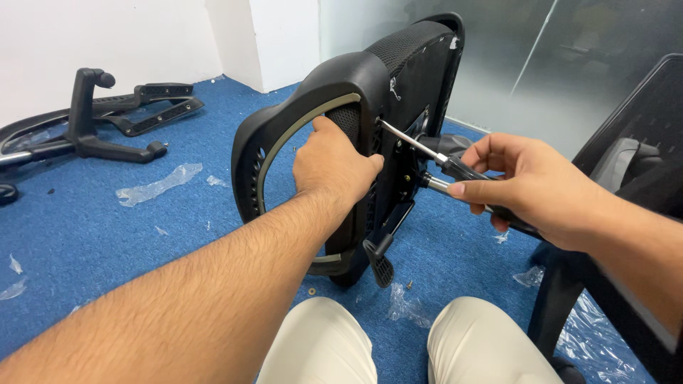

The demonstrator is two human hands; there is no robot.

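Note:
A black office chair seat [398, 64] stands on its edge on the blue carpet, its underside facing right. My left hand [333, 162] grips the seat's curved edge and holds it upright. My right hand [530, 186] is closed around the black handle of a screwdriver [413, 142]. Its metal shaft points left, with the tip against the mechanism plate on the seat's underside. A black lever [380, 263] hangs below that plate.
Black chair base parts [107, 124] lie at the back left near the white wall. Scraps of clear plastic wrap [156, 186] and small screws [409, 286] are scattered on the carpet. Another black chair part [626, 163] stands at the right. My knees [398, 341] are below.

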